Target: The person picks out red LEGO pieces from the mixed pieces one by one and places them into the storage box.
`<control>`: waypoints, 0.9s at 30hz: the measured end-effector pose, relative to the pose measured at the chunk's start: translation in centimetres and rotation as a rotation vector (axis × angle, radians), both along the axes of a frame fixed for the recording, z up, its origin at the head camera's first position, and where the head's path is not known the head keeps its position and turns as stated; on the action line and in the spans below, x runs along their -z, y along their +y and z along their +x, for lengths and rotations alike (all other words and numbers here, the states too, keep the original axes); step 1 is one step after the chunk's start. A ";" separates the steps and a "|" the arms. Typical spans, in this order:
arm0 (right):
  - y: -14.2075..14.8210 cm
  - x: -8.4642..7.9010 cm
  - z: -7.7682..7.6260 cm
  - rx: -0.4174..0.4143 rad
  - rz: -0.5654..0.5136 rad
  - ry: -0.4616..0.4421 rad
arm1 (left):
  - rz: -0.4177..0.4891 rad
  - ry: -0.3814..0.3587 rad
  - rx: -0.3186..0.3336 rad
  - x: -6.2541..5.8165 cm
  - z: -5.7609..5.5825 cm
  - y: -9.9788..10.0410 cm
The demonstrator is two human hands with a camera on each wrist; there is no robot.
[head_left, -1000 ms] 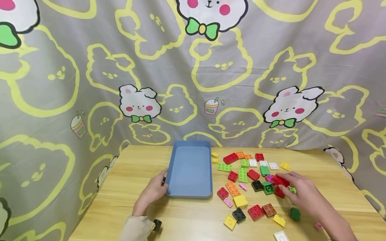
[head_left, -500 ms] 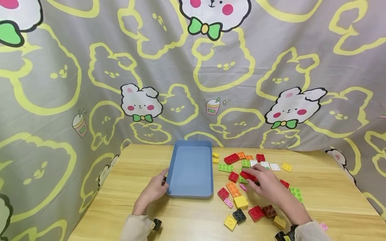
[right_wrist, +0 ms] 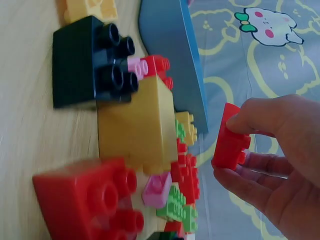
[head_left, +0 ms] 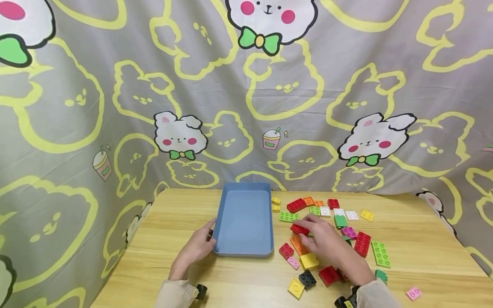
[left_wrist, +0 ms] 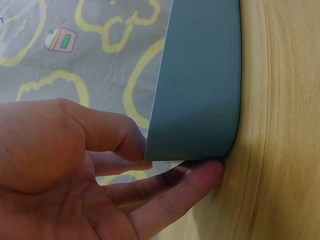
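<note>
A shallow blue tray (head_left: 246,222) lies on the table, left of the bricks. My left hand (head_left: 198,244) grips its left side, the thumb on the rim and the fingertips low against the outer wall (left_wrist: 197,90). My right hand (head_left: 324,237) pinches a red toy building brick (right_wrist: 230,145) between thumb and fingers. In the head view that brick overlaps the loose bricks just right of the tray. Beneath and around the right hand lie an orange brick (head_left: 297,244), a yellow brick (head_left: 309,261) and a red brick (head_left: 286,250). My right forearm hides some of the bricks.
Several more bricks spread over the right half of the wooden table (head_left: 239,282), among them a long light green one (head_left: 381,254) and a long red one (head_left: 363,244). A pink brick (head_left: 414,293) lies near the front right. A patterned grey curtain (head_left: 231,85) hangs behind.
My right hand has moved left from the far right of the bricks toward the tray, holding a red brick. My left hand and the tray stay in place.
</note>
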State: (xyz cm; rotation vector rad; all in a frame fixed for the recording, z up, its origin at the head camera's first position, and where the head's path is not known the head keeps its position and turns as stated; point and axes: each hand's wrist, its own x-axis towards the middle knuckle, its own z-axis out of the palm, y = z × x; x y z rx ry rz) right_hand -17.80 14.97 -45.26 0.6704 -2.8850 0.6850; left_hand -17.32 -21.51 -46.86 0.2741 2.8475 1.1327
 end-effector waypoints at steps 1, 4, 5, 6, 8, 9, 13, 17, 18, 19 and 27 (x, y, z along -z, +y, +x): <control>-0.2 0.0 0.0 -0.001 0.002 0.000 | 0.001 0.000 -0.001 0.0 0.0 0.0; -0.8 -0.2 -0.1 -0.020 0.006 -0.003 | 0.002 0.005 0.006 0.0 -0.1 0.0; -1.0 -0.3 -0.1 -0.026 0.006 -0.002 | 0.004 0.004 0.009 0.0 -0.1 0.0; -1.2 -0.3 -0.1 -0.034 0.005 -0.003 | 0.004 0.005 0.013 0.0 -0.1 0.0; -1.6 -0.4 0.0 -0.048 0.006 -0.005 | 0.009 0.001 0.014 0.1 -0.1 -0.1; -1.8 -0.5 0.0 -0.050 0.009 -0.008 | 0.008 0.001 0.016 0.1 -0.1 -0.1; -2.8 -0.7 -0.1 -0.049 0.002 -0.035 | 0.007 -0.002 0.013 0.1 0.0 -0.2; -3.8 -0.6 -0.2 -0.063 -0.023 -0.037 | 0.010 -0.005 0.011 0.0 0.1 -0.2; -4.0 -0.6 -0.3 -0.073 -0.033 -0.030 | 0.013 -0.003 0.017 0.0 0.1 -0.2; -4.2 -0.5 -0.3 -0.087 -0.044 -0.019 | 0.017 -0.005 0.019 0.0 0.1 -0.2; -5.8 -0.2 -0.4 -0.169 -0.085 0.069 | 0.031 -0.009 0.023 0.2 -0.1 -0.2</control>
